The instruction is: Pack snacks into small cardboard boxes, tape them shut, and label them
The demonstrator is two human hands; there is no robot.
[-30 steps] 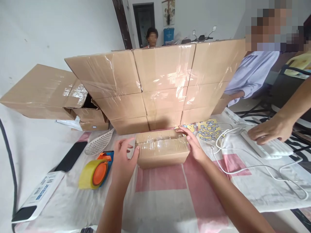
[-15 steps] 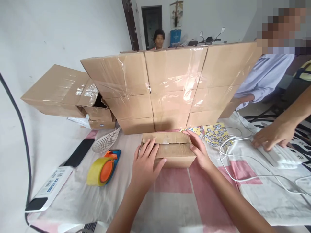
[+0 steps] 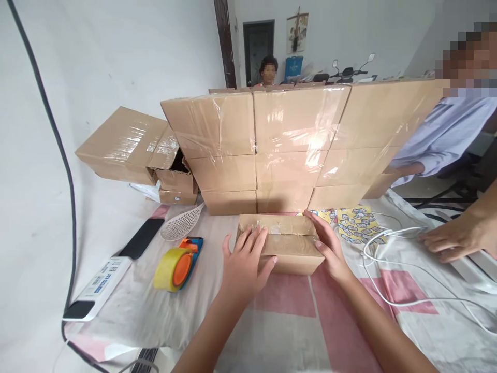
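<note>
Your two hands rest on one small cardboard box [image 3: 280, 243], taped over its top, which lies on the worktop [image 3: 279, 321] straight ahead of you, just in front of the stacked cartons. Your left hand [image 3: 245, 261] lies flat with fingers spread over the box's left end, its grip loose and wide, pressing rather than clasping. Your right hand [image 3: 329, 246] cups the right end, fingers stretched along the far edge and thumb on the near side, a half-open grip that touches but does not close round it.

Right behind the box stands a wall of taped cartons [image 3: 287, 145], three across and three high as far as you can see, nine fronts in all. To their left, a further pile of cartons [image 3: 128, 150], about four, one with a flap open.

On your left lie one tape dispenser [image 3: 176, 264] with a yellow roll, one white mesh swatter [image 3: 181, 225], one dark phone [image 3: 140, 237] and one white device [image 3: 97, 287], all well apart from the box. On your right a white cable [image 3: 392, 248] loops over the cloth, near a yellow printed sheet [image 3: 356, 223], and another person's hand [image 3: 450, 239] rests on a white keyboard [image 3: 471, 267].

The near cloth between your arms is bare, with room to draw the box toward you; behind it there is almost no gap.
</note>
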